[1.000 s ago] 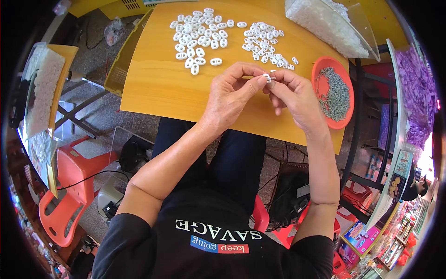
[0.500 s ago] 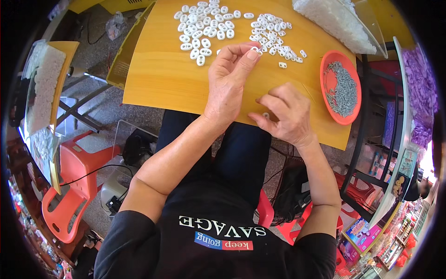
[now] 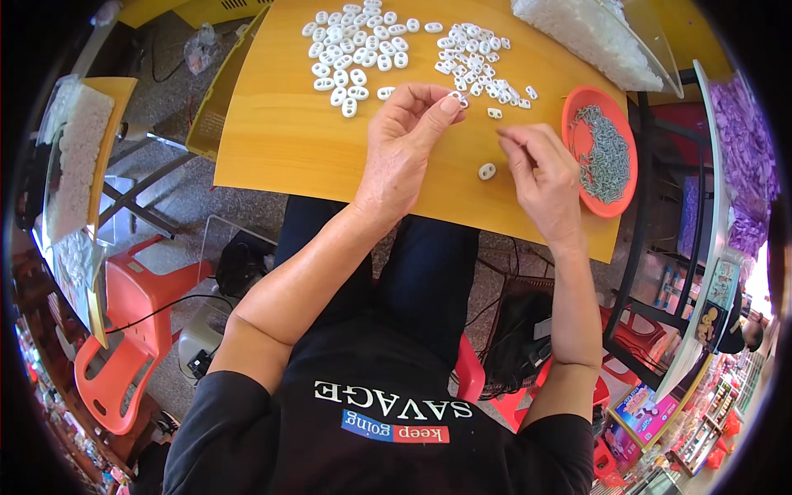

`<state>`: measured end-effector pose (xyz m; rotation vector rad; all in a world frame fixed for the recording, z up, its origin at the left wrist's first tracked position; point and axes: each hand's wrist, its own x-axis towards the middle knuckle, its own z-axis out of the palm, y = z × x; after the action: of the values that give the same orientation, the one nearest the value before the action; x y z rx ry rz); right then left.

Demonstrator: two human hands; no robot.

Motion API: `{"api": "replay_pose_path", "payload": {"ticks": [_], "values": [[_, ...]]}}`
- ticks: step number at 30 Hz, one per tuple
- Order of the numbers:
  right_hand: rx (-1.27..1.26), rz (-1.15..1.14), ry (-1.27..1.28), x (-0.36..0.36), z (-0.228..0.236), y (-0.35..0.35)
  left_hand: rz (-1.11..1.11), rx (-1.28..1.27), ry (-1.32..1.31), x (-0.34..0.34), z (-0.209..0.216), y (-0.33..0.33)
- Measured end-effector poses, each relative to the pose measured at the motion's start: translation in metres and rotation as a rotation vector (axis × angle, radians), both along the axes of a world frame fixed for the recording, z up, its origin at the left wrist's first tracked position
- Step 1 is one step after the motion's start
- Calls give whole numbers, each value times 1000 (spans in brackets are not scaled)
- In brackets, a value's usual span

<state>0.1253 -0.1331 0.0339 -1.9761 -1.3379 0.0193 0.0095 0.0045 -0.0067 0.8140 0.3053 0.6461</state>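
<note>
My left hand [image 3: 404, 144] is raised over the table, thumb and forefinger pinching a small white two-holed piece [image 3: 459, 100]. To its right is my right hand [image 3: 543, 177], with thumb and forefinger slightly apart and nothing visible between them. A white oval two-holed piece [image 3: 487, 171] lies on the table just left of my right hand. Beyond my left hand spreads a pile of larger white oval two-holed pieces [image 3: 360, 56]. A second pile of smaller white two-holed pieces [image 3: 477, 51] lies to the right of it.
A red-orange bowl [image 3: 569, 124] at the table's right side holds grey, chain-like metal pieces [image 3: 606, 161]. A clear container of white pieces [image 3: 590, 37] stands at the far right. The yellow-brown table [image 3: 272, 157] ends close to my lap. An orange chair [image 3: 136, 346] stands at left.
My right hand has moved right and away from me, towards the bowl. The oval piece near it now lies farther from the table's front edge. My left hand keeps its pinch.
</note>
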Motion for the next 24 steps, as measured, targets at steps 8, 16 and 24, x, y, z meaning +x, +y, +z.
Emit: {"api": "replay_pose_path", "payload": {"ticks": [8,16,24], "values": [[-285,232,-133,-5,4,-7,-15,8,4,-1,-1,0],[20,-147,609,-3,-5,-2,-58,65,25,-3,2,-2],[454,34,1361,-1,-7,10,-200,172,89,-7,8,-5]]}}
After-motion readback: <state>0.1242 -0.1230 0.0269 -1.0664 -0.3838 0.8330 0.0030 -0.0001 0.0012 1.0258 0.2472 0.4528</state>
